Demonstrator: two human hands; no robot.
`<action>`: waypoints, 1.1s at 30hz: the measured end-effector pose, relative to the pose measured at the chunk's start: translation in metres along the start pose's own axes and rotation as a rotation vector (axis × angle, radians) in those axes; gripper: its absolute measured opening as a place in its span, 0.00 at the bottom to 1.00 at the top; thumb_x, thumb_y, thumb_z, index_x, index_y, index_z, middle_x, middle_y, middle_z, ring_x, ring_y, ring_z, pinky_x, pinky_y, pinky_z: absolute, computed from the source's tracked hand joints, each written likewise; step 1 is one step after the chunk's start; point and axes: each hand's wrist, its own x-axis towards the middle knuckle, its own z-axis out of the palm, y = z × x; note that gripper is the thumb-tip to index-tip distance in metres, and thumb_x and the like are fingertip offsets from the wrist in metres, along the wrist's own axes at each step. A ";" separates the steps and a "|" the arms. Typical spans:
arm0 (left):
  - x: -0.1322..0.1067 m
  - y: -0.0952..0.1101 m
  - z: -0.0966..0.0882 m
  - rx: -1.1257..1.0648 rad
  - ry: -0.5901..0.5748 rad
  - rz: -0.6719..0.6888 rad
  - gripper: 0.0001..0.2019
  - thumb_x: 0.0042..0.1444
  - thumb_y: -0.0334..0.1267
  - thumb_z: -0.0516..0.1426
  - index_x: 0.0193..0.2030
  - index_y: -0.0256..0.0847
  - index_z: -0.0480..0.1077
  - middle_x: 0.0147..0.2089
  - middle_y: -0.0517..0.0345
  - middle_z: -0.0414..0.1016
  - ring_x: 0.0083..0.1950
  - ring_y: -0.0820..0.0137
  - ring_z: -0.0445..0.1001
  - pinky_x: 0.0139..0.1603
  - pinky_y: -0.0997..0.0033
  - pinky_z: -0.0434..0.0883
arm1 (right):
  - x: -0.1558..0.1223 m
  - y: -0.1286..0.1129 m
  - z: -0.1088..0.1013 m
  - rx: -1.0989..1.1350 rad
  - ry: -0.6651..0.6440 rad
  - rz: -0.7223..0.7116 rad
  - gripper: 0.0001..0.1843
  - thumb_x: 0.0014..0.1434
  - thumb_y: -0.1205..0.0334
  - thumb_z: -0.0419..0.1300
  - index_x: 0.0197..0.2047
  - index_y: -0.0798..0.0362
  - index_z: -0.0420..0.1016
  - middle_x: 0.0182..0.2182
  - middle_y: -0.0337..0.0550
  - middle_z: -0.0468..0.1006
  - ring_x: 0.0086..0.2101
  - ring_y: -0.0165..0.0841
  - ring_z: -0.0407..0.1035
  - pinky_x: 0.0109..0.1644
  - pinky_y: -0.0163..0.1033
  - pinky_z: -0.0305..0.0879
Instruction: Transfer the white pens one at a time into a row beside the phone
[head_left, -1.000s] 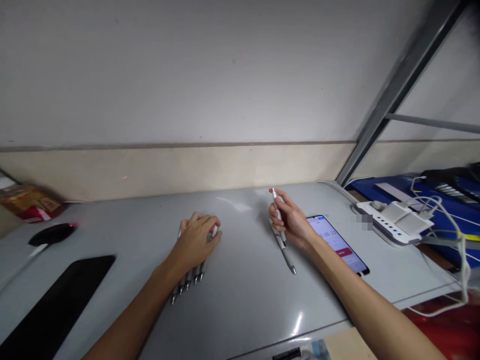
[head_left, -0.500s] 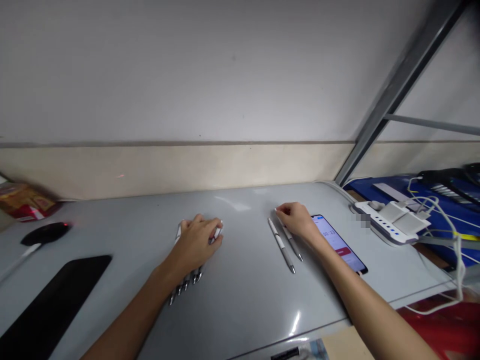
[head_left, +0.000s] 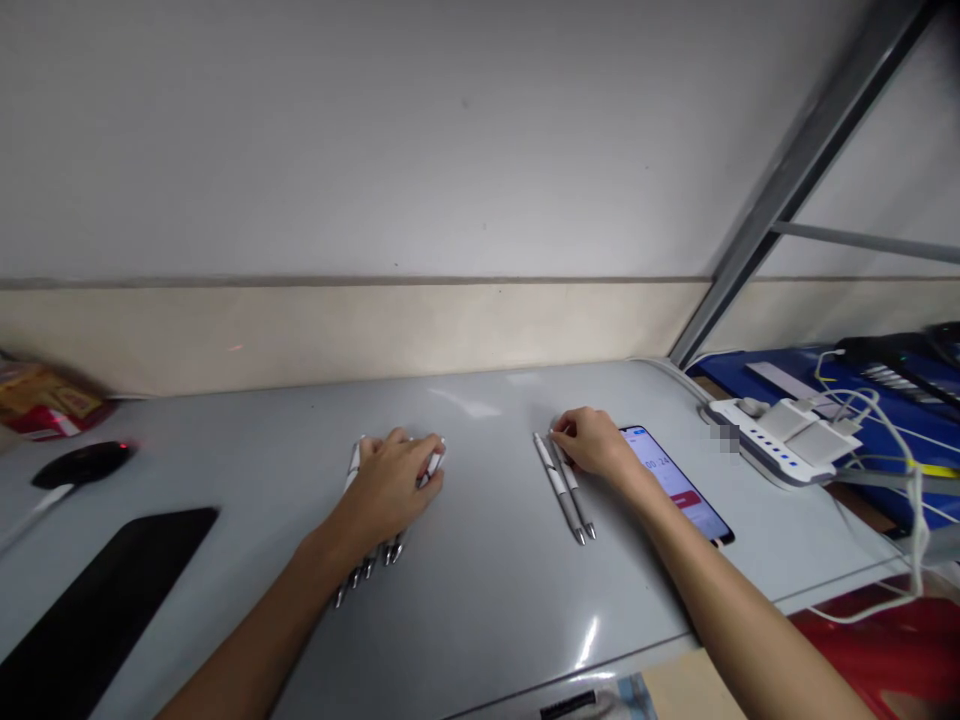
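On the grey desk, my left hand curls over a bundle of white and grey pens, several silver tips showing below the palm. Its fingers hide most of the barrels. Further right, my right hand pinches the upper end of a pen, which lies flat. Close along that pen's left side lies another white and grey pen, nearly parallel, with its tip toward me.
A lit phone lies beside my right forearm. Beyond it is a white power strip with plugs and cables. At left are a black flat object, a black charging puck and a red-yellow packet. A wall stands behind the desk.
The pen in my right hand has shifted left, closing the gap to the pen beside it. My left hand stays on its bundle.
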 end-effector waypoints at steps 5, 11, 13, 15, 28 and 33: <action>0.000 0.002 -0.002 0.010 -0.019 -0.009 0.10 0.57 0.39 0.51 0.44 0.46 0.68 0.30 0.61 0.71 0.42 0.63 0.67 0.43 0.62 0.52 | -0.003 -0.003 -0.001 -0.053 -0.004 -0.015 0.09 0.51 0.65 0.56 0.28 0.53 0.78 0.23 0.44 0.78 0.21 0.30 0.69 0.28 0.33 0.58; -0.001 0.004 -0.004 0.016 -0.037 -0.019 0.12 0.55 0.38 0.51 0.46 0.47 0.68 0.30 0.61 0.71 0.42 0.62 0.68 0.44 0.61 0.52 | -0.004 -0.004 -0.002 -0.078 -0.006 -0.019 0.11 0.53 0.63 0.55 0.30 0.52 0.80 0.25 0.44 0.79 0.25 0.32 0.70 0.29 0.33 0.58; -0.001 0.005 -0.005 0.016 -0.046 -0.025 0.13 0.53 0.37 0.52 0.46 0.47 0.68 0.29 0.61 0.71 0.42 0.62 0.68 0.44 0.61 0.52 | -0.004 -0.004 -0.003 -0.102 0.011 -0.023 0.12 0.54 0.61 0.55 0.31 0.52 0.80 0.25 0.45 0.79 0.27 0.33 0.71 0.30 0.34 0.58; -0.001 0.007 -0.007 0.009 -0.053 -0.027 0.13 0.52 0.36 0.52 0.46 0.47 0.68 0.29 0.62 0.70 0.41 0.63 0.68 0.44 0.61 0.53 | -0.004 -0.004 -0.002 -0.114 0.029 -0.034 0.12 0.55 0.59 0.55 0.32 0.51 0.81 0.26 0.45 0.79 0.28 0.34 0.71 0.31 0.34 0.58; 0.000 0.031 -0.009 -0.513 0.046 -0.030 0.11 0.59 0.41 0.51 0.45 0.46 0.72 0.39 0.60 0.76 0.41 0.69 0.73 0.43 0.68 0.67 | -0.025 -0.032 0.006 0.151 0.127 -0.690 0.21 0.57 0.59 0.62 0.54 0.48 0.70 0.46 0.47 0.73 0.45 0.38 0.67 0.49 0.42 0.63; -0.001 0.035 -0.009 -0.566 -0.023 -0.004 0.13 0.62 0.43 0.49 0.44 0.44 0.72 0.39 0.59 0.78 0.37 0.70 0.74 0.35 0.72 0.67 | -0.033 -0.043 0.021 0.096 -0.031 -0.820 0.13 0.63 0.57 0.55 0.50 0.50 0.73 0.40 0.47 0.76 0.43 0.37 0.68 0.47 0.42 0.63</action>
